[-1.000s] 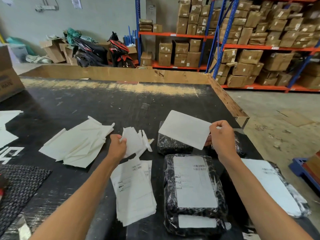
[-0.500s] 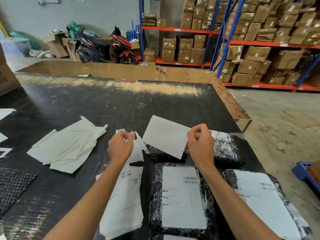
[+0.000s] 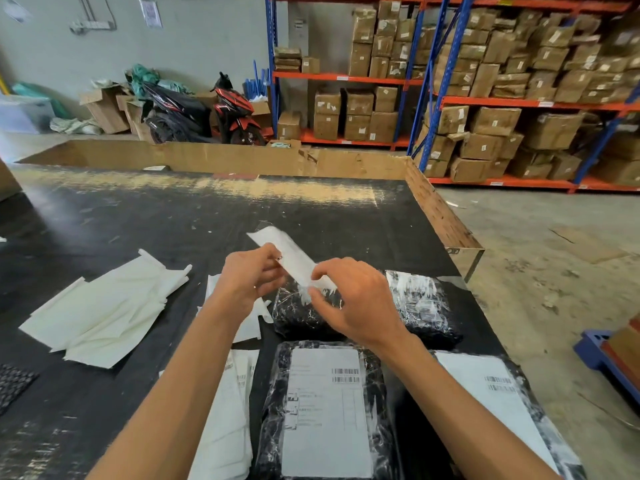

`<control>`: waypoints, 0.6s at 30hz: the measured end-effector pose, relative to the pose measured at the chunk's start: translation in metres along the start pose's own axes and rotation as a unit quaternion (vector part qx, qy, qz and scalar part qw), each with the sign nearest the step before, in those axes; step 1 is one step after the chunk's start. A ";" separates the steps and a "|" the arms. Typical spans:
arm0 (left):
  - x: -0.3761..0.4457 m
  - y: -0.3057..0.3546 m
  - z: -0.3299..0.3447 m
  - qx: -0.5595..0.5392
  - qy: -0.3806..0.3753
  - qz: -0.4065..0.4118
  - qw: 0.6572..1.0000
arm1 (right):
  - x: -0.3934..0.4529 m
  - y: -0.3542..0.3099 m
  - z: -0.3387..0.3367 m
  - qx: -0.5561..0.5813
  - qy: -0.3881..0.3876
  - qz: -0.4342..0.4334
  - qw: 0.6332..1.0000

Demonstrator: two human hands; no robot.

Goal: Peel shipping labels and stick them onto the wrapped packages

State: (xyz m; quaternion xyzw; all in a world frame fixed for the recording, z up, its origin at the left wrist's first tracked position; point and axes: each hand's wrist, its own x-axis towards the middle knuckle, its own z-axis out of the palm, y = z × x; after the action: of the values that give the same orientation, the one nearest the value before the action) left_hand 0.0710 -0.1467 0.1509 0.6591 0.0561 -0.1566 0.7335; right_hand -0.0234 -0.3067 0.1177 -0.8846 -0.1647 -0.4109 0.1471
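Both bare forearms reach forward over the surface, converging near its middle. The left hand (image 3: 251, 275) is raised with fingers curled, pinching a thin white sheet. The right hand (image 3: 356, 303), knuckles up, pinches the same sheet's near end between thumb and fingertips.

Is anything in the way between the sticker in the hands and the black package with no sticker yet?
Nothing visible. Both the left hand and right hand pinch the label just above the unlabelled package, whose top lies bare below it.
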 end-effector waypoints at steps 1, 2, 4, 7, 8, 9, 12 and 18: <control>0.004 0.002 0.003 0.012 -0.006 0.008 1.000 | -0.003 0.007 -0.002 0.011 -0.039 -0.009 0.999; 0.006 0.004 0.007 0.029 -0.012 0.021 0.999 | -0.005 0.014 -0.005 0.024 -0.086 -0.014 0.996; 0.012 0.006 0.013 0.068 -0.024 0.055 0.996 | -0.012 0.027 -0.009 0.041 -0.190 0.011 0.981; 0.021 0.004 0.019 0.143 -0.066 0.077 0.985 | -0.018 0.042 -0.009 0.173 -0.190 0.218 0.941; 0.023 0.003 0.020 0.167 -0.088 0.081 0.979 | -0.015 0.048 -0.010 0.230 -0.150 0.305 0.912; 0.027 0.000 0.021 0.191 -0.110 0.085 0.972 | -0.010 0.054 -0.010 0.275 -0.124 0.382 0.874; 0.036 -0.011 0.023 0.220 -0.163 0.084 0.958 | 0.002 0.072 -0.008 0.343 -0.152 0.481 0.793; 0.065 -0.027 0.023 0.280 -0.140 0.109 0.943 | 0.002 0.088 0.021 0.365 -0.112 0.528 0.759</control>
State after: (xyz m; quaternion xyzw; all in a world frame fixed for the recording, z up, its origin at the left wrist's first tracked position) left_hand 0.1216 -0.1816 0.1096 0.8115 -0.1655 -0.1759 0.5321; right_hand 0.0281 -0.3781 0.0951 -0.7505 0.1756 -0.0750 0.6327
